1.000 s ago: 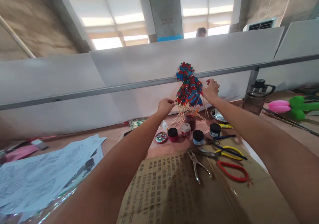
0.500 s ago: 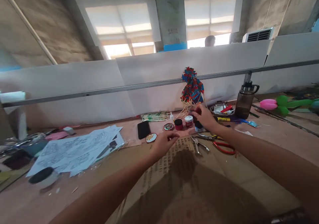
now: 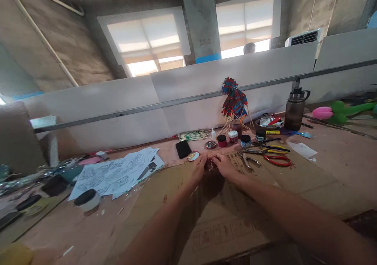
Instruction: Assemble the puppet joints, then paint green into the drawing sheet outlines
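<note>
My left hand (image 3: 199, 167) and my right hand (image 3: 225, 166) meet over the flattened brown cardboard (image 3: 259, 194) in front of me, fingertips pinched together around something small that I cannot make out. Just beyond them lie a small round tin (image 3: 193, 156) and a black phone (image 3: 183, 149). Farther back stands a red and blue paper ornament on thin sticks (image 3: 233, 100), with several small paint jars (image 3: 233, 137) in a row before it.
Pliers (image 3: 249, 159), red-handled scissors (image 3: 278, 161) and yellow-handled cutters (image 3: 272, 149) lie right of my hands. Printed sheets (image 3: 118, 172) spread at left, near a black-lidded jar (image 3: 86, 201). A dark water bottle (image 3: 295, 109) stands at the back right. A grey partition (image 3: 118, 103) closes the far edge.
Both hands have pulled back from the ornament on sticks and come together low over the cardboard. The view has drawn back and shows more of the table.
</note>
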`<state>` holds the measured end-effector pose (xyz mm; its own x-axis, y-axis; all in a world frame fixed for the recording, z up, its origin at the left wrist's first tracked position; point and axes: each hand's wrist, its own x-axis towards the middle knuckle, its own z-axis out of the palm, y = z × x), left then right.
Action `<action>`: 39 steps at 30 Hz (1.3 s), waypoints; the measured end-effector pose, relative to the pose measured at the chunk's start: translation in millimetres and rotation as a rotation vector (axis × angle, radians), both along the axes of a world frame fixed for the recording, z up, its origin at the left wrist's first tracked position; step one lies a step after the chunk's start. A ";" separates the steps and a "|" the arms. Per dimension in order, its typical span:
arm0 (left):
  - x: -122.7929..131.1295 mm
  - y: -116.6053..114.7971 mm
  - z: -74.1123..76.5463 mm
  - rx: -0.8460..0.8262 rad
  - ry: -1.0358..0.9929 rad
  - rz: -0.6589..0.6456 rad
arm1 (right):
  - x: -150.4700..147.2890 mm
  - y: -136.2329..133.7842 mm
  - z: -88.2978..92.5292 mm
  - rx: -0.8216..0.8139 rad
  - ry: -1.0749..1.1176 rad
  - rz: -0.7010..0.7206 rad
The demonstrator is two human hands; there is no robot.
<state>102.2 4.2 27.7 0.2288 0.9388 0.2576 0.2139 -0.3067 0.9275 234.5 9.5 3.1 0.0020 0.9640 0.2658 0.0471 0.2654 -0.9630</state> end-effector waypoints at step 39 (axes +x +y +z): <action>-7.6 5.3 9.6 0.008 -0.067 -0.170 | -10.6 -32.1 8.1 -0.070 0.362 0.143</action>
